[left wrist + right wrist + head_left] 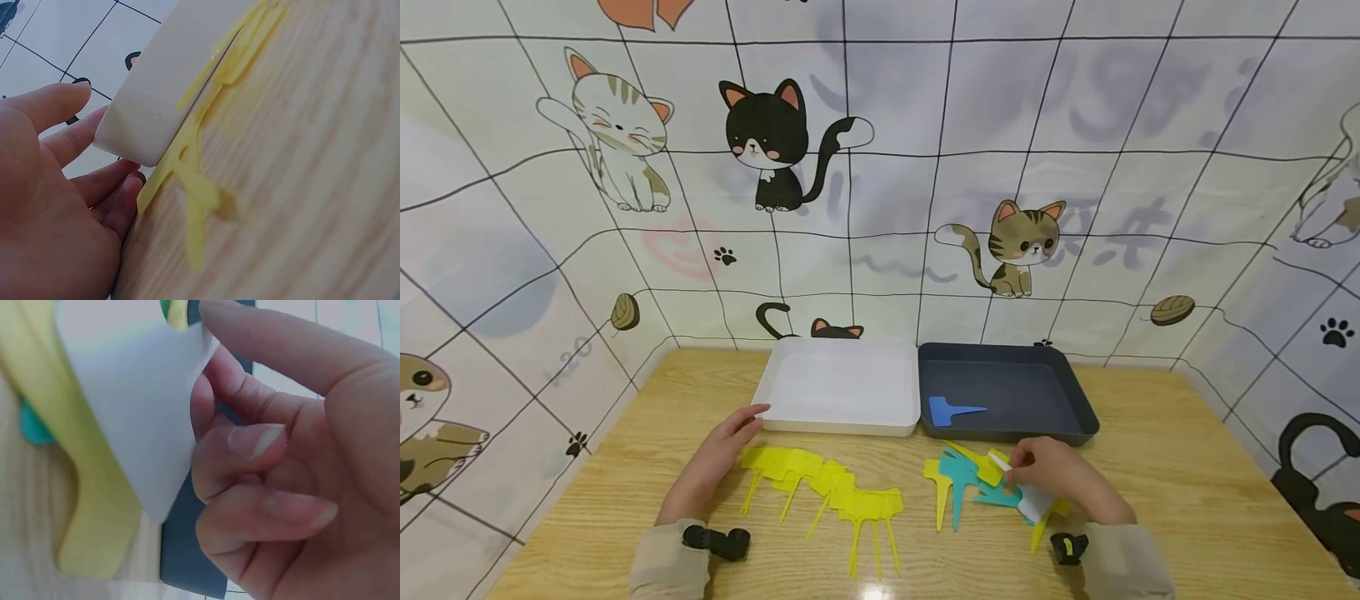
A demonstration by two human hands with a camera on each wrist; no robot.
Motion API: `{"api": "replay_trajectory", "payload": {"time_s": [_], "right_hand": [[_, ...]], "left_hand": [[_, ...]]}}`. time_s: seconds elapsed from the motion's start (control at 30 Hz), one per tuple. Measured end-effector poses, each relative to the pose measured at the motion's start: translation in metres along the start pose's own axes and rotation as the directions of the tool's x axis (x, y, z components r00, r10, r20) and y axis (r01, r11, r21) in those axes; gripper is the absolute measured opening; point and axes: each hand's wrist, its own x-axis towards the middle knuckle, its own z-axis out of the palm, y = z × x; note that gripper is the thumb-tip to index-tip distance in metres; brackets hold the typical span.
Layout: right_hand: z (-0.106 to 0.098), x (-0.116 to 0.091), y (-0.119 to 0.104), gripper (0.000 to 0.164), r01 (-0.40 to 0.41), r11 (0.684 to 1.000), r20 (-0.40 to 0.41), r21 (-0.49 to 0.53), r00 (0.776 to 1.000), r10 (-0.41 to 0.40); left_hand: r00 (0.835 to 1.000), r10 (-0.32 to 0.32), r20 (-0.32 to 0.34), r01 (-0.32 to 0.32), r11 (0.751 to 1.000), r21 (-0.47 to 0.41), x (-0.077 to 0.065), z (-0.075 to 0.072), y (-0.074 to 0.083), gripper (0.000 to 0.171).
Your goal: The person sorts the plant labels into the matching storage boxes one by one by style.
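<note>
My left hand (730,442) touches the front left corner of the white tray (842,383) with relaxed fingers. In the right wrist view, thumb and fingertips of my right hand (1058,473) pinch a white T-shaped plant label (131,394) by its narrow part. This label is over a loose pile of yellow labels (937,472) and teal labels (959,472), partly covered by the hand. An overlapping row of yellow plant labels (868,502) lies in front of the white tray, stems toward me. One blue plant label (942,410) lies in the dark tray (1030,387).
Both trays stand side by side at the back of the wooden table (1180,483), against a cat-patterned cloth backdrop (895,192). The pile of mixed labels lies close to the dark tray's front wall.
</note>
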Motion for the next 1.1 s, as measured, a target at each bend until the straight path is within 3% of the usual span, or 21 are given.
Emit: {"api": "replay_trajectory", "payload": {"time_s": [0.13,0.37,0.47,0.67,0.77,0.9,1.1], "right_hand": [[-0.002,0.000,0.004,0.022,0.037,0.998,0.033,0.052,0.999,-0.039],[-0.005,0.001,0.010,0.021,0.170,0.972,0.088,0.162,0.979,-0.186],[-0.006,0.003,0.010,0.024,0.190,0.962,0.069,0.198,0.976,-0.207],[-0.009,0.004,0.011,0.048,0.217,0.941,0.043,0.258,0.971,-0.236],[-0.010,0.004,0.010,0.046,0.246,0.932,0.021,0.266,0.965,-0.261],[-0.010,0.003,0.005,0.031,0.224,0.931,-0.054,0.288,0.974,-0.218],[-0.011,0.002,0.000,0.024,0.197,0.926,-0.183,0.323,0.973,-0.143]], "left_hand": [[1.000,0.005,0.001,-0.005,1.000,-0.012,-0.001,0.000,0.000,0.048],[1.000,-0.023,-0.007,0.023,1.000,-0.010,0.001,0.001,0.000,0.046],[1.000,-0.019,-0.002,0.019,1.000,-0.006,0.001,0.001,-0.001,0.047],[1.000,0.003,-0.004,-0.003,1.000,0.002,0.001,0.001,-0.001,0.049],[1.000,-0.016,-0.006,0.016,1.000,-0.006,0.000,0.001,0.000,0.048],[1.000,-0.024,-0.002,0.024,1.000,-0.006,0.000,0.001,0.001,0.046],[1.000,-0.007,0.002,0.007,1.000,-0.009,0.001,0.001,0.000,0.046]]}}
